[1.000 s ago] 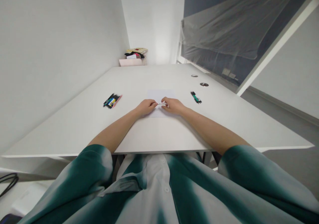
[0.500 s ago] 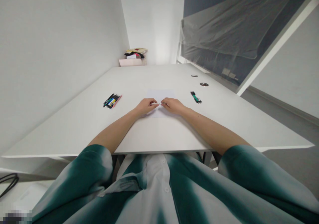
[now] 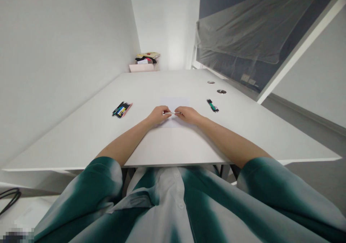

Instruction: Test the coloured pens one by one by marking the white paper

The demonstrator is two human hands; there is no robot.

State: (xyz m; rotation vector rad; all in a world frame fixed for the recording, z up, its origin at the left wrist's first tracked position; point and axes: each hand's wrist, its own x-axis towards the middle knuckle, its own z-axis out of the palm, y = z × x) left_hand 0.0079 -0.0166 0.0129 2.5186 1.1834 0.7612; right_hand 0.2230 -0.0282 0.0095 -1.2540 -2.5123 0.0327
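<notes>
The left hand (image 3: 159, 115) and right hand (image 3: 187, 115) are nearly closed, pinching a slim white pen (image 3: 171, 112) between them — its ends hidden by fingers — over a paper sheet (image 3: 174, 103), well in from the table's (image 3: 81, 142) near edge. Far off, a pink box (image 3: 141, 67) holds things too small to make out.

A shirt (image 3: 189, 207) runs in blurred tie-dye bands of deep teal and pale grey-white. The tabletop (image 3: 81, 145) and the sheet of paper (image 3: 174, 107) are white, as is the slim pen (image 3: 170, 113) between the fingers (image 3: 162, 114). The bundle of pens (image 3: 121, 109) shows black, blue, yellow and pink; the markers (image 3: 212, 106), black and green. A pale pink box (image 3: 141, 67) stands far off, and a dark blue wall panel (image 3: 208, 1) shows behind clear plastic sheeting (image 3: 243, 30).
</notes>
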